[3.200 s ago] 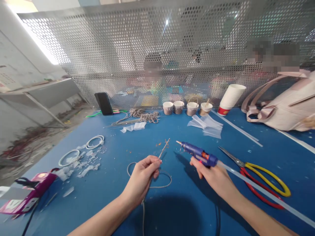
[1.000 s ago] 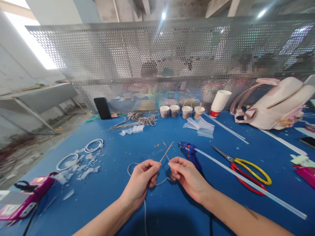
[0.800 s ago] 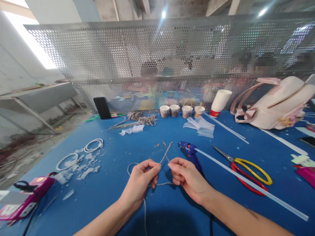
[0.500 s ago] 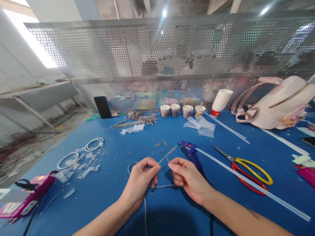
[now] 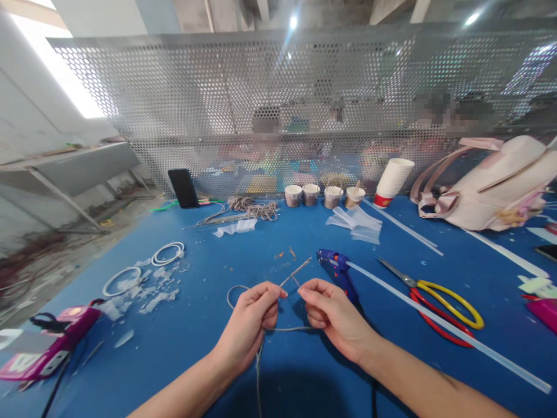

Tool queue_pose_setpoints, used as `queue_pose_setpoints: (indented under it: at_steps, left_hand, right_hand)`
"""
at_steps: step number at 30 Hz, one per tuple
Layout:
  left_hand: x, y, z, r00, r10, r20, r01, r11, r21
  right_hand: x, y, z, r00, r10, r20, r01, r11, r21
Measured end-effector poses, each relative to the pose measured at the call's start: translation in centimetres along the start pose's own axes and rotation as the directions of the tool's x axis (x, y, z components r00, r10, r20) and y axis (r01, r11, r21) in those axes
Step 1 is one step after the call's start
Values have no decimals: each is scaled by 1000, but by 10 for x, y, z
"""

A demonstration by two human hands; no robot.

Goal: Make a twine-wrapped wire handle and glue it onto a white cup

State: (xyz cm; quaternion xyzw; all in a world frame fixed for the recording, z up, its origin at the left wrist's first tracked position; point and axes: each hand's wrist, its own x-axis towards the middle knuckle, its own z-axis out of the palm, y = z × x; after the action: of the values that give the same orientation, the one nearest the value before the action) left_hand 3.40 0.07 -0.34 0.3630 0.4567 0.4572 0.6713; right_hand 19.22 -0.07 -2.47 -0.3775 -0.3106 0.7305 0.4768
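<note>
Pinched between the fingertips of my left hand is a thin stick, tilted up to the right, with grey cord wound along it. My right hand is closed on the grey cord just right of the stick. A length of this cord also runs between both hands lower down, and more hangs below my left hand onto the blue table. Just beyond my right hand lies a blue glue gun with a long clear glue stick.
Scissors with red and yellow handles lie right. White rings, plastic scraps and a magenta power strip are left. Cord bundles, a phone, paper cups and a pink backpack stand before a perforated screen.
The fingers of my left hand have shifted slightly on the stick and curled closer together. My right hand keeps nearly the same place, and the view has shifted a little.
</note>
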Motion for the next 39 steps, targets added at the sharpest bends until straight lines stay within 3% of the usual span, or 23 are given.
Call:
queue_pose_setpoints:
  at_steps: [7, 15, 25, 31, 34, 39]
  left_hand:
    - [-1, 0, 2, 991, 131, -19, -128, 985, 117]
    - [0, -5, 3, 971, 223, -84, -196, 949, 247]
    - [-1, -7, 7, 989, 92, -116, -78, 990, 121]
    - [-4, -6, 8, 999, -6, -36, 7, 1000, 30]
    - [-3, -7, 7, 1000, 19, 13, -19, 1000, -1]
    - [-1, -8, 7, 994, 109, 14, -110, 989, 100]
  right_hand:
    - [-1, 0, 0, 1000, -1, 5, 0, 1000, 8]
    - [-2, 0, 2, 1000, 6, 15, -6, 1000, 1]
    - [-2, 2, 3, 1000, 14, 17, -14, 1000, -3]
    - [-2, 2, 4, 1000, 20, 3, -20, 1000, 6]
    - [-3, 3, 4, 1000, 25, -1, -25, 1000, 6]
    - [-3, 3, 4, 1000, 12, -6, -12, 1000, -9]
